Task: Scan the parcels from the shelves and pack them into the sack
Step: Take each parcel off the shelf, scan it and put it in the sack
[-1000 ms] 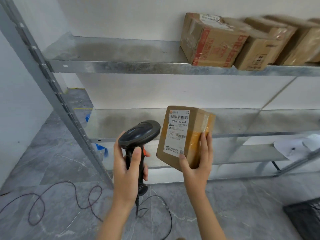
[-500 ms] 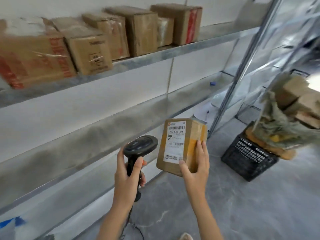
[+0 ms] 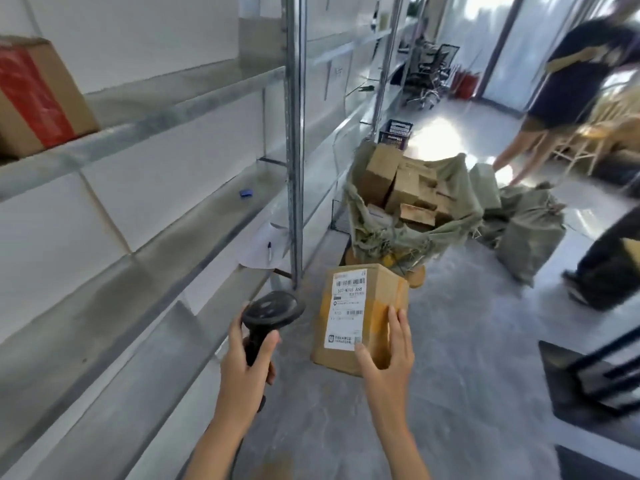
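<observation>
Parcel depot: metal shelving [image 3: 294, 133], sack [image 3: 415, 233] full of boxes.

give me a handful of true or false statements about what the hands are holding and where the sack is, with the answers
1. The left hand holds a black barcode scanner by its handle. True.
2. The right hand is empty. False: it holds a cardboard parcel with its white label facing the camera.
3. The open green sack already has boxes in it. True.
4. The held parcel is resting inside the sack. False: it is in the hand, nearer the camera than the sack.
5. The box with red tape sits on the floor. False: it is on the upper shelf at the left.
</observation>
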### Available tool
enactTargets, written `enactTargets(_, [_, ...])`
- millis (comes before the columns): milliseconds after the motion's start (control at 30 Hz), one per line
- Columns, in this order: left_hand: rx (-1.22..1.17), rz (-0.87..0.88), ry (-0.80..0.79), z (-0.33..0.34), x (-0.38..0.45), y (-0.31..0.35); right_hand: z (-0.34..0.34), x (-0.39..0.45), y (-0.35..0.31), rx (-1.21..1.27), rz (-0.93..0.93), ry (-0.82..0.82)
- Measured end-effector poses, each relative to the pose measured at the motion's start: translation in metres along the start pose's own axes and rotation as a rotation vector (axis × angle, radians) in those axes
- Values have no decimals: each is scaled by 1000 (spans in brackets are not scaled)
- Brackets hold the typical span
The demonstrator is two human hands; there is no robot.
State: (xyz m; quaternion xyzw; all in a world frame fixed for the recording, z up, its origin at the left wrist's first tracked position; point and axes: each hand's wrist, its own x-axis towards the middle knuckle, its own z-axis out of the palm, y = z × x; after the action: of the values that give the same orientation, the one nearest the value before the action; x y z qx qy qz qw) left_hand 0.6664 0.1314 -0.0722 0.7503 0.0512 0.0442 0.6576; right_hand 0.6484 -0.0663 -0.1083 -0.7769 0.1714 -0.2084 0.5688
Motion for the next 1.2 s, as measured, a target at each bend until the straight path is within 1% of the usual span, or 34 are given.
enactTargets(100, [-1, 23, -73, 30, 39, 2, 0, 28, 14, -8, 74, 76])
enactTargets(333, [-41, 33, -183, 93, 149, 0, 25, 120, 29, -63, 84, 144])
enactTargets(533, [-72, 11, -218, 127, 247, 18, 58, 219, 16, -121, 103, 134])
enactTargets(667, [-68, 0, -232, 147, 300, 23, 78, 253, 21, -158, 132, 133])
enactTargets(833, [-73, -42, -219, 172, 338, 21, 85, 291, 47, -190, 220, 158])
enactTargets(1000, [-72, -108, -182, 200, 371, 18, 75, 374, 57, -225, 144, 164])
enactTargets(1100, [-63, -117, -121, 215, 385, 16, 75, 444, 63, -290, 116, 123])
enactTargets(1200, [-51, -137, -34, 232, 393, 14, 82, 514, 75, -390, 66, -2])
